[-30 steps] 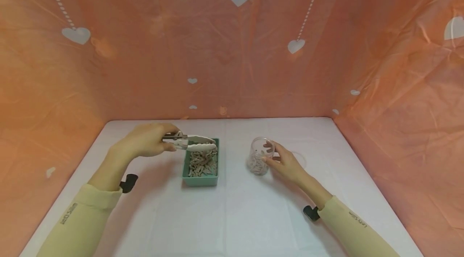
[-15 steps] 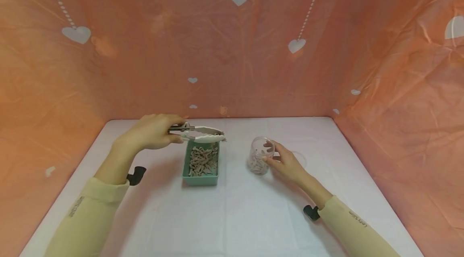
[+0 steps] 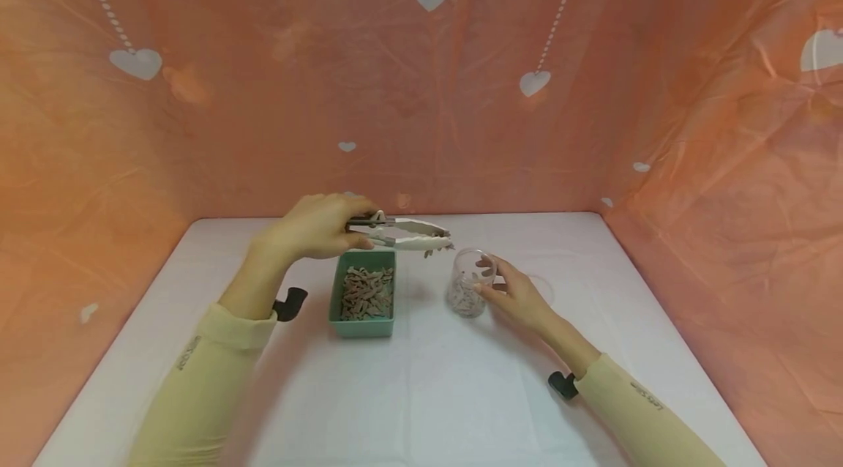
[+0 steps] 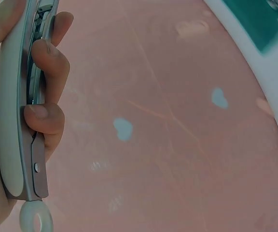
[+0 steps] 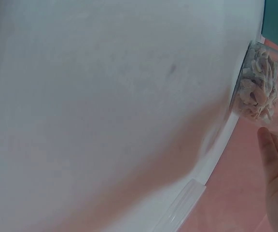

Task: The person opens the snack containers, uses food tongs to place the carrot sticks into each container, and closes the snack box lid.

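Observation:
My left hand (image 3: pixel 323 227) grips a pair of tongs (image 3: pixel 418 241) with white handles and pale scalloped ends. Small greyish-brown dried pieces (image 3: pixel 440 240) are caught at the tips, which hang in the air between the two containers, close to the jar's rim. In the left wrist view the fingers curl round the tongs' handles (image 4: pixel 11 106). My right hand (image 3: pixel 520 299) holds a clear plastic jar (image 3: pixel 473 266) upright on the table, thumb and fingers on its right side. The jar's lower part is filled with the same pieces (image 5: pixel 257 89).
A green rectangular tub (image 3: pixel 362 328) of dried pieces (image 3: pixel 365 293) stands left of the jar. A clear round lid (image 3: pixel 543 290) lies on the white table (image 3: pixel 408 394), right of the jar and partly behind the right hand. Orange sheeting (image 3: pixel 395 86) with hearts walls the back and sides.
The left hand has lifted the tongs out of the green tub and carried them right, with pieces in their tips, toward the jar. The right hand and jar have stayed in place.

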The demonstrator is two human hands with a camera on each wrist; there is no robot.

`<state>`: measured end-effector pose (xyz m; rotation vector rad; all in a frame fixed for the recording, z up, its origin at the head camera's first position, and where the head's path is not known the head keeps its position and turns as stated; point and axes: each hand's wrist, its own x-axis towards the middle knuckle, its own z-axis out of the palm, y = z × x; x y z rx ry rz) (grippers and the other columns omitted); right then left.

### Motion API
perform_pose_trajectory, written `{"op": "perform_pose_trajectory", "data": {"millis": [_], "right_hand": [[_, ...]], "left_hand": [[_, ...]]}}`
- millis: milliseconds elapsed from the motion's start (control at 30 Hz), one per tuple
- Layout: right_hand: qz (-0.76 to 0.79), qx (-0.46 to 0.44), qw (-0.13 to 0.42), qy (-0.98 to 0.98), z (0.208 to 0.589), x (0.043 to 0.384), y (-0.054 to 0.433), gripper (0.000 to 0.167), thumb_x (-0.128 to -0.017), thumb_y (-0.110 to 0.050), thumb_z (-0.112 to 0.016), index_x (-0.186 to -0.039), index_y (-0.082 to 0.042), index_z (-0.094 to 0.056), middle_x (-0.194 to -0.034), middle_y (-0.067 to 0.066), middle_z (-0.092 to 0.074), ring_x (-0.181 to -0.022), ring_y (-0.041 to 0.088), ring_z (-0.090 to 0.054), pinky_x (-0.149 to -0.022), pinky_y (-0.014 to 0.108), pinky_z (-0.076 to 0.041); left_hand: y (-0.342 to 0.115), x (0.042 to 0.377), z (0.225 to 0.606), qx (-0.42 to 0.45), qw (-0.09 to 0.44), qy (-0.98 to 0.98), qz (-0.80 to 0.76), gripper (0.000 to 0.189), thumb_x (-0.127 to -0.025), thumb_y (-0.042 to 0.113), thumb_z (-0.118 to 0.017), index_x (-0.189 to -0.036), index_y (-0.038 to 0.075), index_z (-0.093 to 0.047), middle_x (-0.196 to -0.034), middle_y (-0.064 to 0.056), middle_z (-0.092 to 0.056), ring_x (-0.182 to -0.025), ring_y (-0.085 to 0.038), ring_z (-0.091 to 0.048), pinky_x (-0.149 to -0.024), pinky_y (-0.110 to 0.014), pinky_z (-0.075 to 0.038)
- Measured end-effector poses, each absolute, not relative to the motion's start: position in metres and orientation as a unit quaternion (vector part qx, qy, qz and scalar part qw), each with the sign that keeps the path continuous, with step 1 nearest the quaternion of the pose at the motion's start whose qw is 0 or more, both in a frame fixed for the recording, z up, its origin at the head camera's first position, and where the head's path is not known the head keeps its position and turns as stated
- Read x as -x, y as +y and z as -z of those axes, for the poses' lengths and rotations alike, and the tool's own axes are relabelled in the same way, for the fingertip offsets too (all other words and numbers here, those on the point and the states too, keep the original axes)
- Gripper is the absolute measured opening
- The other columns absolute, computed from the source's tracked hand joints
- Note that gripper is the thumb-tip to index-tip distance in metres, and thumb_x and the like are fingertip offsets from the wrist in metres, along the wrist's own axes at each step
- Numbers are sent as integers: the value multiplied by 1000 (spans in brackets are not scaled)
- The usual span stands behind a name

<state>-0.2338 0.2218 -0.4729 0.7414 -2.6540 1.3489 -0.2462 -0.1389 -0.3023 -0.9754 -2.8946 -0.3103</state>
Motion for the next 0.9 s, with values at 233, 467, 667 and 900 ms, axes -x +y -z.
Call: {"op": "perform_pose_trajectory", "data": {"millis": [233, 467, 667, 900], "right_hand": [[-441, -242, 38, -863, 473, 235, 222, 62, -102, -17, -68, -153, 6, -40, -143, 25, -57, -131, 42, -57, -102, 46, -53], [-452, -240, 35, -858, 472, 235, 221, 61, -101, -14, -69, -152, 7, -42, -142, 26, -58, -130, 42, -58, -101, 44, -53], [-460, -242, 31, -854, 471, 236, 221, 57, -100, -13, -70, -148, 5, -45, -140, 25, -58, -128, 42, -58, -100, 45, -54], [-456, -233, 29, -858, 470, 234, 223, 63, -100, -14, -70, -152, 6, -42, -140, 26, -57, -129, 42, -58, -101, 45, -54]], "left_hand": [[-111, 251, 301, 343, 36, -933, 106, 57, -90, 36, -82, -141, 18, -64, -137, -2, -67, -108, -28, -69, -86, -53, -53], [-89, 257, 306, 369, 30, -921, 121, 46, -91, 35, -81, -132, 19, -69, -134, -2, -68, -110, -25, -68, -90, -52, -52], [-79, 260, 316, 361, 16, -925, 121, 46, -91, 36, -81, -132, 20, -68, -126, 1, -70, -107, -22, -66, -86, -52, -52], [-75, 265, 327, 360, -1, -925, 123, 42, -90, 34, -81, -128, 19, -70, -118, 2, -72, -100, -20, -66, -88, -53, -51]]}}
